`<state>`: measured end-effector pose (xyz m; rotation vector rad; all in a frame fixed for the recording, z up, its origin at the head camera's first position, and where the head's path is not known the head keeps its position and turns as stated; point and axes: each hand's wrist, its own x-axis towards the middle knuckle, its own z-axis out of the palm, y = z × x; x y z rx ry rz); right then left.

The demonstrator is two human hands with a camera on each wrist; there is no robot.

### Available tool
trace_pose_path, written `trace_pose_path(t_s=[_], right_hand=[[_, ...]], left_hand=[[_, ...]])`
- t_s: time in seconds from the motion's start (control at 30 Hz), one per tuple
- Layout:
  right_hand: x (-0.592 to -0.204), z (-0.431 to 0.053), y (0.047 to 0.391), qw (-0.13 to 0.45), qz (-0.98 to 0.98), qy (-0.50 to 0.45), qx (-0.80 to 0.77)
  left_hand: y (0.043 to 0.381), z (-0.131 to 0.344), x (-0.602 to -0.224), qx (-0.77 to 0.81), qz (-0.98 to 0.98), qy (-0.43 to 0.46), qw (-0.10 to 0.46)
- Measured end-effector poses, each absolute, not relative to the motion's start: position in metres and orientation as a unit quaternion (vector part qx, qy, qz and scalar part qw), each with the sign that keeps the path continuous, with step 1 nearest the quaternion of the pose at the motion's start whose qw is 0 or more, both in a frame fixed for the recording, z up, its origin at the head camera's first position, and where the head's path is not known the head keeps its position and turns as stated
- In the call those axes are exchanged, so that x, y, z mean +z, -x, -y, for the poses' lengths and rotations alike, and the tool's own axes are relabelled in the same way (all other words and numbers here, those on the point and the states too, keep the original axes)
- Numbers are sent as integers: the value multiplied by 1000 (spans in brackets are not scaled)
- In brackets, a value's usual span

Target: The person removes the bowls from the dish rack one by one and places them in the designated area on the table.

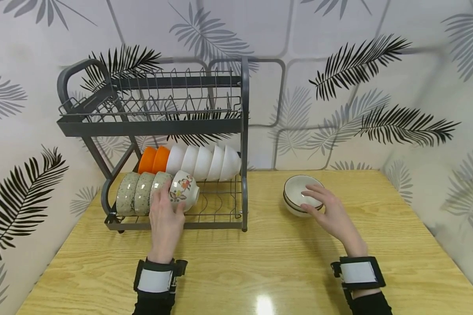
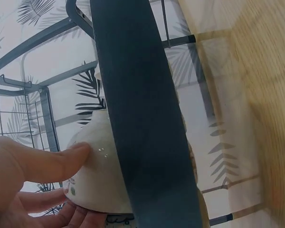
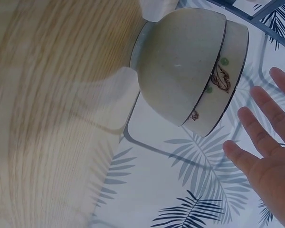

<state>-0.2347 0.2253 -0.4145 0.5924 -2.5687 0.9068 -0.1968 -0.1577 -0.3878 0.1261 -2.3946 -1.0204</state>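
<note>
On the lower tier of the dish rack [image 1: 150, 128], my left hand [image 1: 166, 225] grips a white bowl with a flower print [image 1: 182, 189], tipped on its side at the right end of a row of speckled bowls [image 1: 126, 194]. In the left wrist view, the thumb lies on the outside of that bowl [image 2: 97, 175] and the fingers are at its rim. Two nested bowls with dark rims [image 1: 299, 189] stand upright on the table to the right. Over their right edge is my right hand [image 1: 333, 214], its fingers spread and relaxed, apart from the bowls in the right wrist view.
Behind the speckled row, orange bowls [image 1: 147, 161] and several white bowls [image 1: 202, 164] stand on edge. The rack's upper wire tier [image 1: 181, 105] overhangs the lower one. A leaf-patterned wall [image 1: 339, 131] closes off the back of the wooden table [image 1: 236, 271].
</note>
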Motion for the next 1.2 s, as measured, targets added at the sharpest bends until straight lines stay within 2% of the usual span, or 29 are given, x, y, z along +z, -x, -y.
trace_pose_path(t_s=[0.43, 0.93, 1.2], right_hand=[[-414, -227, 235, 175, 906, -205, 327], [-414, -229, 233, 177, 900, -207, 341], [-399, -227, 225, 159, 869, -137, 448]], left_hand=[[203, 153, -394, -436, 873, -2, 220], [208, 152, -407, -487, 832, 17, 267], [207, 151, -403, -518, 805, 38, 289]])
